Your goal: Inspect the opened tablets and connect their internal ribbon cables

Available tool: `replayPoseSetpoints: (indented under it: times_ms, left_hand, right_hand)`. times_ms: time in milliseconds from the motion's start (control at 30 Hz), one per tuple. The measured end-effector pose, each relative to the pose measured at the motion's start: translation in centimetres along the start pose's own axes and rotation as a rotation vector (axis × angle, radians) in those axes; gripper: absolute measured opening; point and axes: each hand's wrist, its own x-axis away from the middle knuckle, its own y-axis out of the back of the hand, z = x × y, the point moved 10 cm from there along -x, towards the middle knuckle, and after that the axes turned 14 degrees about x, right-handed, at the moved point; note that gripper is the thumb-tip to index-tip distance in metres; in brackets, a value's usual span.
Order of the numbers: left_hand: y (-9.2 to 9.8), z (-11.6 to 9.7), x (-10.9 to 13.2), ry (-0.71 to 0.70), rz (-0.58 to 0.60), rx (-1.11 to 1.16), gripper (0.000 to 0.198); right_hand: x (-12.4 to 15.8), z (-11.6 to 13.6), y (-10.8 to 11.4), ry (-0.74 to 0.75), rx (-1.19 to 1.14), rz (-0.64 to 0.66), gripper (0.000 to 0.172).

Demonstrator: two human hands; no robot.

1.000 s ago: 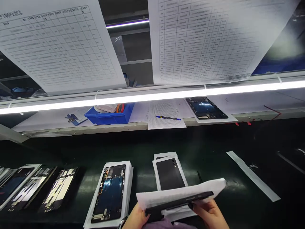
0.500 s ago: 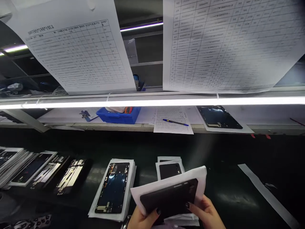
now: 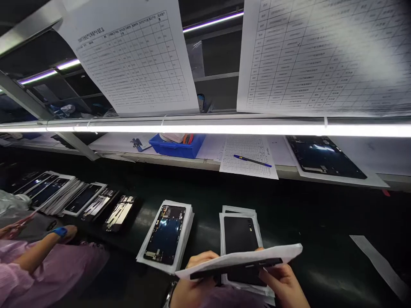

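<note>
Both my hands hold a thin black phone-like device [image 3: 236,268], seen nearly edge-on and lying on a folded white paper sheet [image 3: 237,258]. My left hand [image 3: 199,284] grips its left end from below, and my right hand [image 3: 279,284] grips the right end. Just beyond my hands, a black device back [image 3: 240,235] lies on a pile of white sheets. To its left is a stack of white sheets topped by an opened device frame [image 3: 165,235] with exposed blue inner parts.
A row of further device frames and stacks [image 3: 80,199] lies along the dark conveyor belt [image 3: 308,222]. A co-worker's pink sleeve [image 3: 41,265] and blue-banded wrist [image 3: 59,231] are at the left. Behind stand a shelf with a blue bin [image 3: 176,146], a pen on a form [image 3: 248,156], and hanging printed tables [image 3: 324,55].
The device has tilted from showing its flat black face back to nearly edge-on. My view has swung left, bringing the co-worker's arm into the picture.
</note>
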Motion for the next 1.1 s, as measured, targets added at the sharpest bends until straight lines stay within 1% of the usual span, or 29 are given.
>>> replayPoseSetpoints:
  times_ms: [100,167,200,267,333,400,433,500,567,600,633,700,767,833,900,1000,1067,1100]
  left_hand:
    - [0.3,0.5,0.3,0.039,-0.065,-0.004,0.046]
    - [0.1,1.2,0.7,0.076,-0.079,0.018,0.045]
    - [0.1,1.7,0.9,0.107,-0.096,0.040,0.047]
    - [0.5,2.7,1.6,0.176,-0.185,0.099,0.055]
    - [0.9,3.5,2.3,0.225,-0.281,0.171,0.064]
    - [0.9,3.9,2.9,0.240,-0.313,0.244,0.068]
    - [1.0,4.1,3.3,0.247,-0.332,0.273,0.070]
    - [1.5,4.9,4.1,0.279,-0.399,0.303,0.075]
    - [2.1,5.5,4.9,0.304,-0.464,0.298,0.078]
    - [2.3,5.6,5.3,0.309,-0.488,0.293,0.078]
    - [2.4,5.7,5.6,0.313,-0.511,0.290,0.077]
    - [2.7,5.8,6.1,0.317,-0.560,0.321,0.076]
    - [3.0,5.6,6.1,0.314,-0.611,0.424,0.075]
    - [3.5,5.1,5.4,0.305,-0.631,0.573,0.071]
    - [4.4,4.5,3.9,0.317,-0.621,0.689,0.060]
    - [6.4,3.3,1.2,0.376,-0.588,0.722,0.038]
    - [6.9,3.0,-0.4,0.508,-0.501,0.714,0.033]
    - [7.0,2.5,-1.1,0.528,-0.442,0.711,0.035]
  right_hand:
    - [-1.0,-1.0,0.6,0.053,0.093,0.060,0.048]
    - [-2.2,-0.7,1.2,0.129,0.255,0.121,0.048]
    - [-2.8,-0.1,1.5,0.182,0.353,0.149,0.048]
    - [-4.1,1.9,2.4,0.293,0.505,0.174,0.050]
    - [-5.0,4.3,3.3,0.372,0.558,0.198,0.054]
    - [-5.6,5.9,3.7,0.393,0.571,0.217,0.057]
    - [-5.6,6.3,3.7,0.388,0.569,0.229,0.059]
    - [-5.3,6.3,2.7,0.371,0.568,0.283,0.059]
    - [-4.6,5.4,0.9,0.350,0.551,0.375,0.052]
    - [-4.2,5.0,0.0,0.338,0.533,0.399,0.049]
    - [-4.0,4.6,-0.6,0.327,0.513,0.403,0.048]
    - [-3.8,4.5,-1.1,0.314,0.465,0.360,0.051]
    - [-3.5,4.6,-1.5,0.291,0.419,0.349,0.051]
    - [-2.7,4.6,-2.3,0.233,0.351,0.421,0.050]
    - [-1.5,4.6,-3.3,0.157,0.255,0.476,0.052]
    - [1.0,4.4,-5.6,0.087,0.136,0.534,0.058]
    - [2.8,3.6,-7.2,0.029,0.050,0.544,0.062]
    - [3.6,3.1,-7.7,-0.005,0.011,0.538,0.065]
